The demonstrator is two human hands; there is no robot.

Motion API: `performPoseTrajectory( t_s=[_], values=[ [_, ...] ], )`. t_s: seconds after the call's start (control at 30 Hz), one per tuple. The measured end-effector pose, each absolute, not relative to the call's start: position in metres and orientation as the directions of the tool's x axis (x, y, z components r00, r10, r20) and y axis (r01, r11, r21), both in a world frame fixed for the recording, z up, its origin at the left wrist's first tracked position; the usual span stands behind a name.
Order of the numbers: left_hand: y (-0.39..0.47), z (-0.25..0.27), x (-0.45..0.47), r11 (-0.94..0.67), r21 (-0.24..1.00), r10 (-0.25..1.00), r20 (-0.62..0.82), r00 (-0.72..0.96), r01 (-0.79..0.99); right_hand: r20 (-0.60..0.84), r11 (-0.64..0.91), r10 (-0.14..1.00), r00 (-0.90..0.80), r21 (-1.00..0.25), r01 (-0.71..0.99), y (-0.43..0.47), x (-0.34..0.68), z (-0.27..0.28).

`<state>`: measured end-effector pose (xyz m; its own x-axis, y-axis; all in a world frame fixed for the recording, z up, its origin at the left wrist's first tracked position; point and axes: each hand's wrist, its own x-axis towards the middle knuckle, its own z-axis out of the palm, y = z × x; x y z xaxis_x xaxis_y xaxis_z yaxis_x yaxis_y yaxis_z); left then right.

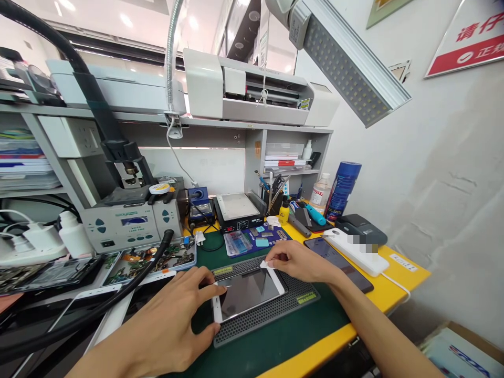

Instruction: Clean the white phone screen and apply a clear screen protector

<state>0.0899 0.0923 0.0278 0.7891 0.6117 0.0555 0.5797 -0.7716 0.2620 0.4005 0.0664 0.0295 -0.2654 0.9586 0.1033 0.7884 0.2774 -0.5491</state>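
A white-framed smartphone [252,292], its screen dark, lies face up on a grey perforated mat [271,312]. My left hand [177,310] grips its left end, with the thumb at the near corner and a fingertip on the glass. Between the fingertips of my right hand [295,260] is a small white wipe [265,264], pinched and pressed at the phone's far right corner. Part of the wipe is hidden by my fingers.
A hot-air station [132,223] with a black hose stands left, near a tray of circuit boards [157,260]. A heating plate [238,210] sits behind the mat. Right are a dark phone [338,262] and a white power strip [356,252]. A lamp [346,63] hangs above.
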Motion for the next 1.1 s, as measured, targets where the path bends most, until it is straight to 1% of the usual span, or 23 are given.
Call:
performPoseTrajectory(
  t_s=[0.2, 0.33, 0.5, 0.67, 0.77, 0.83, 0.93, 1.1],
  values=[
    [0.093, 0.029, 0.092, -0.77, 0.277, 0.613, 0.077, 0.786, 0.574, 0.038, 0.271, 0.95, -0.309, -0.591, 0.76, 0.063, 0.404, 0.035],
    [0.092, 0.029, 0.093, -0.775, 0.267, 0.61, 0.079, 0.789, 0.573, -0.019, 0.246, 0.944, -0.33, -0.625, 0.741, 0.06, 0.405, 0.04],
    [0.089, 0.028, 0.094, -0.773, 0.251, 0.623, 0.121, 0.773, 0.583, -0.086, 0.254, 0.909, -0.407, -0.659, 0.708, 0.056, 0.405, 0.045],
    [0.09, 0.029, 0.094, -0.771, 0.249, 0.618, 0.074, 0.782, 0.586, -0.129, 0.259, 0.877, -0.463, -0.685, 0.681, 0.052, 0.408, 0.046],
    [0.089, 0.028, 0.094, -0.772, 0.242, 0.622, 0.101, 0.776, 0.588, -0.161, 0.244, 0.867, -0.472, -0.688, 0.684, 0.052, 0.409, 0.047],
    [0.088, 0.027, 0.095, -0.769, 0.233, 0.632, 0.138, 0.762, 0.595, -0.171, 0.237, 0.866, -0.47, -0.687, 0.686, 0.052, 0.408, 0.047],
    [0.087, 0.028, 0.094, -0.767, 0.235, 0.633, 0.12, 0.765, 0.598, -0.154, 0.217, 0.886, -0.437, -0.696, 0.685, 0.054, 0.407, 0.046],
    [0.087, 0.034, 0.093, -0.763, 0.266, 0.626, 0.077, 0.776, 0.59, -0.094, 0.153, 0.957, -0.274, -0.642, 0.752, 0.059, 0.404, 0.041]
  ],
)
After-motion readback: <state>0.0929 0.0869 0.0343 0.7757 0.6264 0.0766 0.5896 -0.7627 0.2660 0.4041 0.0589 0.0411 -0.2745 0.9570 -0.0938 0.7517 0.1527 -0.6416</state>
